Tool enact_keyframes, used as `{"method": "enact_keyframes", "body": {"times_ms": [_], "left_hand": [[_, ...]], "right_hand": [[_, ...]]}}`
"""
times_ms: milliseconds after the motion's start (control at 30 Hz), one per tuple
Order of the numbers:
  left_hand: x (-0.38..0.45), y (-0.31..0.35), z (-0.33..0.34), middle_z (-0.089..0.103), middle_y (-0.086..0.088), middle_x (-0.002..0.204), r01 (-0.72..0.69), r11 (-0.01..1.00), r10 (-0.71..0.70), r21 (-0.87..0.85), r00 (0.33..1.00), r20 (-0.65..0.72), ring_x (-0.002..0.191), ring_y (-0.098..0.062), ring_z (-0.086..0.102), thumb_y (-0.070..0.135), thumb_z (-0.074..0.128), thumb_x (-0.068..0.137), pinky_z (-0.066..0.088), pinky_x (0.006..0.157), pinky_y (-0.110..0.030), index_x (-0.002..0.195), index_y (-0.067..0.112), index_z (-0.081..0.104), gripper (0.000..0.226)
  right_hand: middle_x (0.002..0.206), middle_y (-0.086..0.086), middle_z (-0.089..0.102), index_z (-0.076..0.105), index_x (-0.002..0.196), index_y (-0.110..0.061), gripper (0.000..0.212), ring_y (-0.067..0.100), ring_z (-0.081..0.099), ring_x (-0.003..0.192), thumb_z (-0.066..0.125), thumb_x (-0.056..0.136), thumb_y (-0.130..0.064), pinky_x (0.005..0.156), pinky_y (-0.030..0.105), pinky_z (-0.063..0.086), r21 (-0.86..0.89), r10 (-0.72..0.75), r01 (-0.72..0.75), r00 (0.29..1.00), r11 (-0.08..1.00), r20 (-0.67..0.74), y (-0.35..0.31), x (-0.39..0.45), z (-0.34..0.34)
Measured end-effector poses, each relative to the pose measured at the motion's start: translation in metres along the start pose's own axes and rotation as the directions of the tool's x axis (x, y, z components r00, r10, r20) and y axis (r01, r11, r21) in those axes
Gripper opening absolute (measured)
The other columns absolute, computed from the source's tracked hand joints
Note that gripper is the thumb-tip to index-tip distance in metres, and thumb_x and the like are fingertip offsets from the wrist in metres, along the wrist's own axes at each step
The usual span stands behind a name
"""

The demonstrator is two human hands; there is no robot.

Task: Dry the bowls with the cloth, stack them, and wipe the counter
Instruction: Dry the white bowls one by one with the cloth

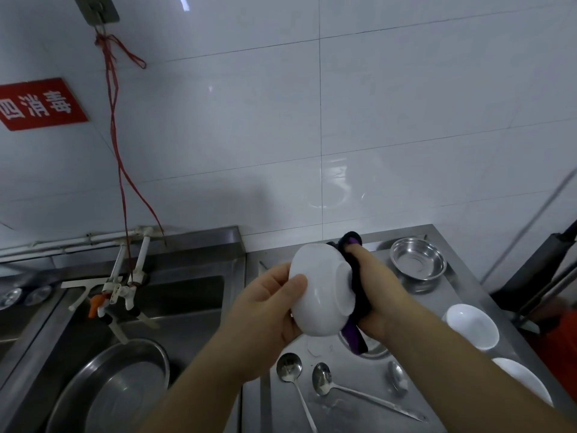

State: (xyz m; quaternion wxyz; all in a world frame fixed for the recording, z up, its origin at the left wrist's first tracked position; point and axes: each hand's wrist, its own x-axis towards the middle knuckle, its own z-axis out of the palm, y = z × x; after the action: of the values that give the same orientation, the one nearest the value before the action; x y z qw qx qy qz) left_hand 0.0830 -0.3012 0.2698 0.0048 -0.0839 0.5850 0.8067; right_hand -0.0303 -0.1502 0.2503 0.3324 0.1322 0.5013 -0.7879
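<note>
White bowl (321,292): your left hand (268,304) is gripping its rim, holding it above the tabletop (349,410) (base turned outward), so your right hand (379,295), clutching the cloth (356,295), is rubbing it dry.

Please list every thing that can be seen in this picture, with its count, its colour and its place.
held bowl: 1, white, in the air above the counter, turned on its side
cloth: 1, dark with purple, pressed on the held bowl's base
white bowls: 2, white, counter, right side, not stacked
steel bowl: 1, silver, counter, back
spoons: 3, silver, counter, front
counter: 1, steel, right of the sink
sink: 1, steel, left
steel basin: 1, silver, in the sink
taps: white pipes, over the sink
red string: red, hanging on the wall
sign: 1, red, wall, left
left hand: holds the bowl
right hand: holds the cloth
</note>
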Motion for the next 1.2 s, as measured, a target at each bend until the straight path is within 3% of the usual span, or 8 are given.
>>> {"method": "enact_keyframes", "body": {"times_ms": [167, 300, 500, 700, 900, 1000, 1100, 1200], "left_hand": [[0.001, -0.02, 0.009, 0.073, 0.0, 0.126, -0.181, 0.952, 0.193, 0.248, 0.981, -0.027, 0.12, -0.026, 0.07, 0.047, 0.062, 0.095, 0.062, 0.096, -0.047, 0.126, 0.04, 0.07, 0.033], [0.005, -0.031, 0.014, 0.073, 0.008, 0.114, -0.212, 0.875, 0.257, 0.435, 0.965, -0.047, 0.109, -0.018, 0.072, 0.054, 0.057, 0.093, 0.063, 0.084, -0.036, 0.119, 0.043, 0.066, 0.029], [0.005, -0.022, 0.013, 0.078, 0.008, 0.111, -0.207, 0.861, 0.229, 0.464, 0.973, 0.008, 0.106, -0.016, 0.075, 0.038, 0.064, 0.089, 0.064, 0.086, -0.033, 0.118, 0.048, 0.07, 0.031], [0.002, -0.006, 0.006, 0.075, 0.011, 0.123, -0.163, 0.883, 0.169, 0.44, 0.985, 0.024, 0.117, -0.015, 0.072, 0.051, 0.059, 0.095, 0.061, 0.097, -0.038, 0.135, 0.036, 0.065, 0.043], [0.0, -0.026, 0.01, 0.074, 0.014, 0.094, -0.197, 0.61, 0.254, 0.767, 0.966, 0.046, 0.088, -0.007, 0.072, 0.058, 0.045, 0.1, 0.062, 0.077, -0.03, 0.114, 0.043, 0.064, 0.027], [0.003, -0.04, 0.006, 0.075, 0.018, 0.097, -0.186, 0.611, 0.28, 0.77, 0.96, 0.01, 0.091, -0.002, 0.073, 0.056, 0.042, 0.105, 0.062, 0.079, -0.023, 0.12, 0.045, 0.063, 0.028], [0.005, -0.041, -0.001, 0.072, 0.028, 0.101, -0.193, 0.581, 0.26, 0.79, 0.965, 0.045, 0.095, 0.004, 0.071, 0.055, 0.043, 0.106, 0.058, 0.081, -0.014, 0.112, 0.06, 0.058, 0.017], [0.005, -0.038, -0.004, 0.073, 0.028, 0.101, -0.215, 0.617, 0.228, 0.757, 0.97, 0.09, 0.097, 0.001, 0.072, 0.05, 0.044, 0.109, 0.058, 0.085, -0.016, 0.116, 0.051, 0.062, 0.019]], "right_hand": [[0.091, 0.017, 0.077, 0.076, 0.11, -0.006, 0.046, 0.035, 0.075, 0.068, 0.053, 0.102, -0.045, 0.057, 0.043, 0.059, 0.072, 0.11, -0.11, 0.994, 0.991, 0.007, 0.012, -0.003, 0.003], [0.096, 0.019, 0.077, 0.075, 0.115, -0.004, 0.038, 0.036, 0.078, 0.078, 0.055, 0.104, -0.034, 0.065, 0.045, 0.064, 0.126, 0.148, -0.151, 0.989, 0.98, 0.03, 0.026, -0.009, 0.011], [0.087, 0.016, 0.073, 0.072, 0.11, -0.006, 0.038, 0.031, 0.071, 0.065, 0.053, 0.105, -0.038, 0.054, 0.037, 0.058, 0.059, 0.083, -0.082, 0.997, 0.995, -0.005, 0.017, -0.009, 0.008], [0.092, 0.016, 0.073, 0.074, 0.115, -0.003, 0.043, 0.033, 0.07, 0.078, 0.058, 0.103, -0.041, 0.064, 0.039, 0.058, 0.008, -0.04, 0.041, 0.995, 0.999, -0.088, 0.011, -0.01, 0.01], [0.1, 0.022, 0.078, 0.075, 0.113, 0.002, 0.034, 0.037, 0.079, 0.088, 0.061, 0.102, -0.027, 0.071, 0.042, 0.065, 0.057, 0.042, -0.04, 0.998, 0.998, -0.041, 0.032, -0.022, 0.015], [0.1, 0.019, 0.081, 0.079, 0.107, -0.007, 0.031, 0.035, 0.08, 0.093, 0.065, 0.102, -0.034, 0.083, 0.047, 0.065, 0.013, -0.043, 0.045, 0.99, 0.999, -0.134, 0.042, -0.023, 0.022], [0.09, 0.003, 0.082, 0.079, 0.098, -0.032, 0.025, 0.023, 0.081, 0.086, 0.059, 0.101, -0.046, 0.073, 0.041, 0.063, -0.115, -0.231, 0.214, 0.959, 0.97, -0.162, 0.047, -0.023, 0.025], [0.089, -0.008, 0.08, 0.075, 0.089, -0.046, 0.024, 0.014, 0.078, 0.09, 0.054, 0.087, -0.058, 0.082, 0.042, 0.061, -0.267, -0.411, 0.373, 0.906, 0.889, -0.101, 0.048, -0.024, 0.026]]}}
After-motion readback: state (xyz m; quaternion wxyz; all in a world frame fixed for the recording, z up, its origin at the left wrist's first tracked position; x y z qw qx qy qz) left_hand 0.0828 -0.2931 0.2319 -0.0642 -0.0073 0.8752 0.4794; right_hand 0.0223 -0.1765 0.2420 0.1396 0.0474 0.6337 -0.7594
